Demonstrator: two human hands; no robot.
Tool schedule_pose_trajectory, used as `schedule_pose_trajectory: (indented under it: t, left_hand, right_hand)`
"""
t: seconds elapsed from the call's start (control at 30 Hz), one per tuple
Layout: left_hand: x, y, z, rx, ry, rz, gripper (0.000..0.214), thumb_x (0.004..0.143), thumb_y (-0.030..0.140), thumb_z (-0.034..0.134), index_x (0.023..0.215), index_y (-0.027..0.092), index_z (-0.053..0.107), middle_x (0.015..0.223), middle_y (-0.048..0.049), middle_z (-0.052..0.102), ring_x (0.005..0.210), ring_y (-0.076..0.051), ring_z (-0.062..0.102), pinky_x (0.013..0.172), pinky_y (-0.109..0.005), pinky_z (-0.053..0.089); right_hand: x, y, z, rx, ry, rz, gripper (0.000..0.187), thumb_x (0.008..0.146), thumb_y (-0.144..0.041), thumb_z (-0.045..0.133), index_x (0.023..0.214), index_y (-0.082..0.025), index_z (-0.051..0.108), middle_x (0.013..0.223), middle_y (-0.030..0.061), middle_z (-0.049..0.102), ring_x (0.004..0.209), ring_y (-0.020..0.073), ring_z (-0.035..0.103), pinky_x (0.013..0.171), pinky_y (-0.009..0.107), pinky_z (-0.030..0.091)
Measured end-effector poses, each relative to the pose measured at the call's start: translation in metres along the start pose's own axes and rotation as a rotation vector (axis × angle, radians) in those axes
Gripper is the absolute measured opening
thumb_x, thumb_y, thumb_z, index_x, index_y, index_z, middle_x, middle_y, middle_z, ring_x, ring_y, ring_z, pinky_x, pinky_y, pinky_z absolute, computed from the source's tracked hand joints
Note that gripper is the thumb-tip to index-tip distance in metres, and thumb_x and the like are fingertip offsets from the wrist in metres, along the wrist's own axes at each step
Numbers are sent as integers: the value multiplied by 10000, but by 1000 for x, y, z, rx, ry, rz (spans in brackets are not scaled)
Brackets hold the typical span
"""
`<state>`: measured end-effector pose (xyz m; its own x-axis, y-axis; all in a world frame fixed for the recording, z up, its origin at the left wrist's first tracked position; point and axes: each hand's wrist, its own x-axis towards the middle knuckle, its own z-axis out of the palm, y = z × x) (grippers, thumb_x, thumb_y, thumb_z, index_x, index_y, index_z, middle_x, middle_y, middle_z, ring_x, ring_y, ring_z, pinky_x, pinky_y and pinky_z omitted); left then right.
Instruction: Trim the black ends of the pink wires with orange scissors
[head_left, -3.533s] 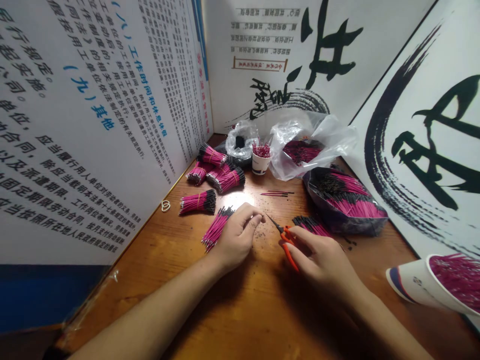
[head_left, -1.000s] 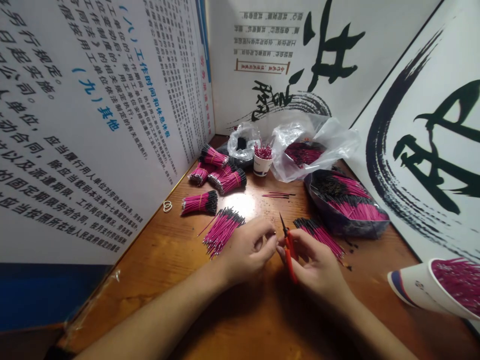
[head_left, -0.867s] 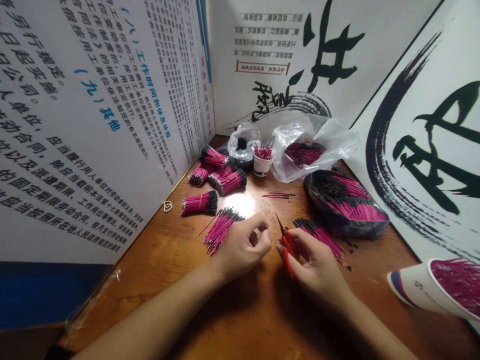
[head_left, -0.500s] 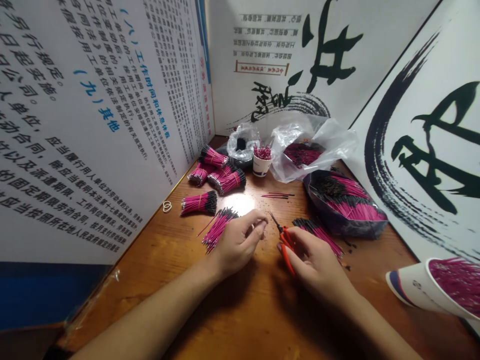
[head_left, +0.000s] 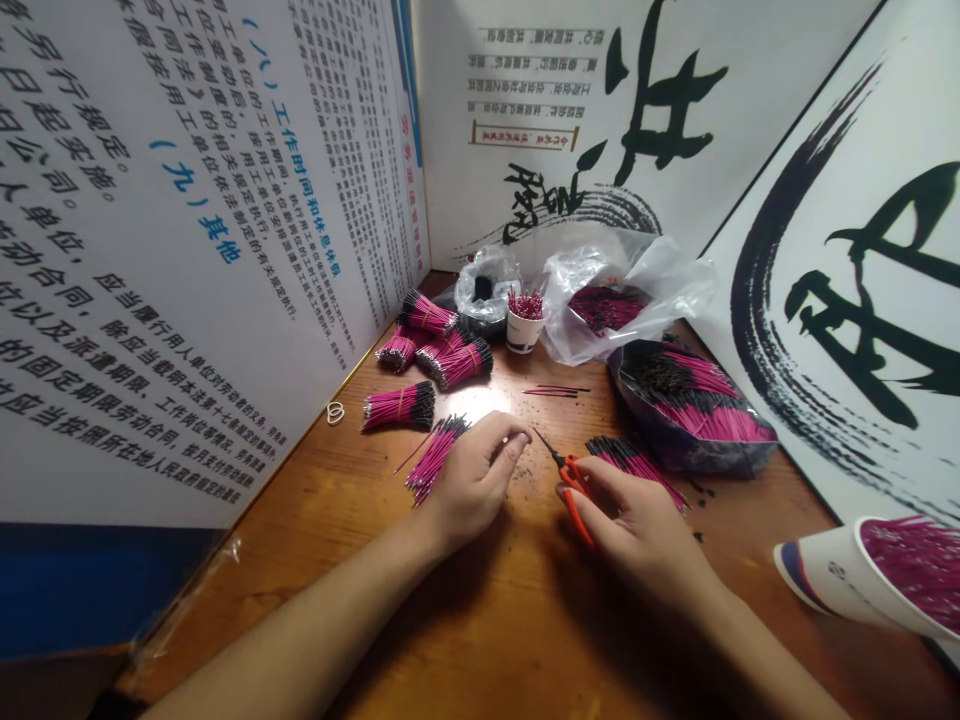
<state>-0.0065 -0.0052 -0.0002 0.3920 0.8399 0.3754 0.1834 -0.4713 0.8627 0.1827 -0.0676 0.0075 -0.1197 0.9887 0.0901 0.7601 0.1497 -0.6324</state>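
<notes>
My left hand (head_left: 480,475) is closed in a pinch above the wooden table; whatever lies between its thumb and finger is too small to make out. In my right hand (head_left: 630,515) is a pair of scissors (head_left: 573,490) with orange handles and thin dark blades, which point up and left toward my left fingertips without touching them. A loose pile of pink wires with black ends (head_left: 435,465) lies beside and partly behind my left hand. Right of the scissors rests another loose pile of pink-and-black wires (head_left: 637,468), partly covered by my right hand.
Banded wire bundles (head_left: 454,360) are stacked at the back left, with one bundle (head_left: 397,407) in front. A paper cup (head_left: 523,335), plastic bags (head_left: 559,340) and a dark wire-filled bag (head_left: 690,455) stand behind. A large cup (head_left: 821,575) leans at right. Printed panels surround the table (head_left: 465,630).
My left hand has shifted slightly left, and the scissor tips have moved slightly left and down. My right hand keeps its hold on the scissors.
</notes>
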Motion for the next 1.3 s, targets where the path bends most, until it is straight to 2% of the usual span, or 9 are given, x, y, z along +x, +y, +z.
schedule_pose_trajectory:
  t: [0.67,1.07,1.3]
  left_hand:
    - [0,0,0,16,8,8,182,991,237,443,884,165,572,819,-8,531,777,-134,484,722,-257,375]
    - [-1,-1,0,7,10,16,179,988,246,456,890,168,582,821,-10,542,777,-134,494,723,-255,383]
    - [-1,-1,0,7,13,-15,201,987,271,446,878,170,582,819,-22,554,773,-149,502,715,-264,390]
  right_hand:
    - [-3,-2,0,10,24,-54,168,901,-341,522,855,-206,609,631,-34,556,556,124,489,540,233,357]
    - [-3,-6,-1,52,-49,-58,226,942,-339,469,778,-207,553,631,-27,549,572,127,480,550,239,343]
    - [-1,0,-7,47,49,-41,196,931,-360,509,861,-203,604,663,-18,588,588,131,521,566,229,380]
